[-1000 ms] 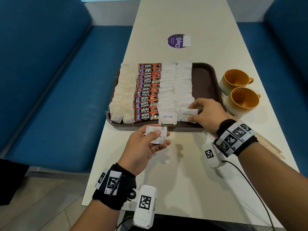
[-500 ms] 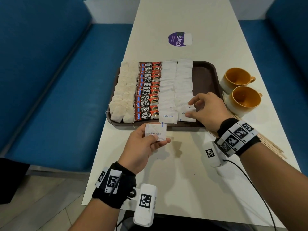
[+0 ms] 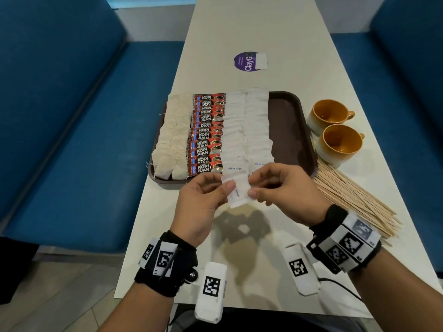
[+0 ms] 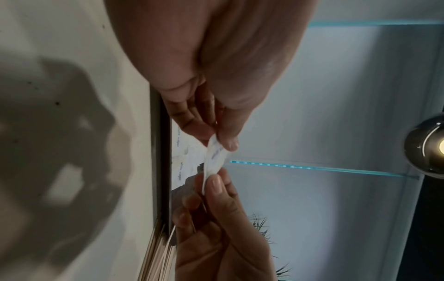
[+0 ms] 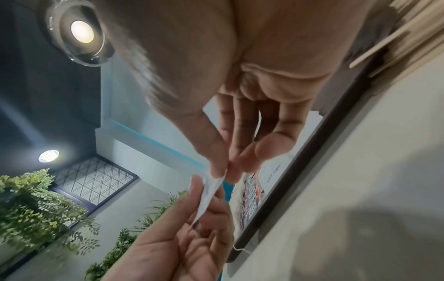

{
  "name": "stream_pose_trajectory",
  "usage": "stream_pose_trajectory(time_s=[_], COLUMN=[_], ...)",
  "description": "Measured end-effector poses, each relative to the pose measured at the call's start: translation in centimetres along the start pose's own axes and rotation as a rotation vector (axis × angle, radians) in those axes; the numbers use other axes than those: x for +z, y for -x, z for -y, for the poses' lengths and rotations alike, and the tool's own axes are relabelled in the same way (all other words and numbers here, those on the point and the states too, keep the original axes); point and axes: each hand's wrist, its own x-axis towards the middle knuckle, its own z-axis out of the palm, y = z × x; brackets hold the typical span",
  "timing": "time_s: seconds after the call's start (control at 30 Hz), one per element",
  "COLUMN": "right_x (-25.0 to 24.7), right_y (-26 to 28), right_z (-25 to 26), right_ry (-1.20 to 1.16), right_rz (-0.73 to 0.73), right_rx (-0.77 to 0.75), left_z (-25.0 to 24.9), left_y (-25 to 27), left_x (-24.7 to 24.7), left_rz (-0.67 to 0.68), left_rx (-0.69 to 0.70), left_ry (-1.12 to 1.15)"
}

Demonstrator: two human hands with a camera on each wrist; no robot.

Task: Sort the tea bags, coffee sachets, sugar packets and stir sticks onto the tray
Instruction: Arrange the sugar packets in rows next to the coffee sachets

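- On the brown tray, from its left edge: a column of pale, gauzy tea bags, then overlapping red-and-black coffee sachets printed "KOPI JUAN", then two columns of white sugar packets.
- Just in front of the tray's near rim, above the table, the left hand pinches one edge of a white sugar packet with blue "white" lettering.
- The right hand pinches its opposite edge.
- Right of the tray lie pale wooden stir sticks in a fanned bundle on the table.
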Motion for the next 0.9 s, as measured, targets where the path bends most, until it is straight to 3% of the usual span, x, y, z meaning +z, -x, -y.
stream_pose_trajectory(time_s=[0.13, 0.3, 0.43, 0.57, 0.7, 0.9], right_x=[0.2, -0.7, -1.1, -2.5, -4.3, -3.8], right_y=[0.5, 0.8, 0.8, -0.6, -2.7, -5.1], right_z=[-0.3, -0.5, -0.4, -1.3, -2.1, -2.8], right_ry=[0.043, 0.159, 0.147, -0.026, -0.074, 0.307], right_rz=[0.072, 0.015, 0.045, -0.142, -0.271, -0.251], right_rx=[0.03, -0.091, -0.097, -0.009, 0.073, 0.108], left_z=[0.0, -0.4, -0.8, -0.6, 0.0, 0.3], left_y=[0.0, 0.0, -0.5, -1.3, -2.5, -3.6], left_x=[0.3, 0.8, 1.5, 1.5, 0.3, -0.4], left_rz=[0.039, 0.162, 0.14, 0.096, 0.074, 0.045], left_rx=[0.097, 0.167, 0.182, 0.172, 0.225, 0.377], left_ry=[-0.145, -0.367, -0.418, -0.476, -0.719, -1.219])
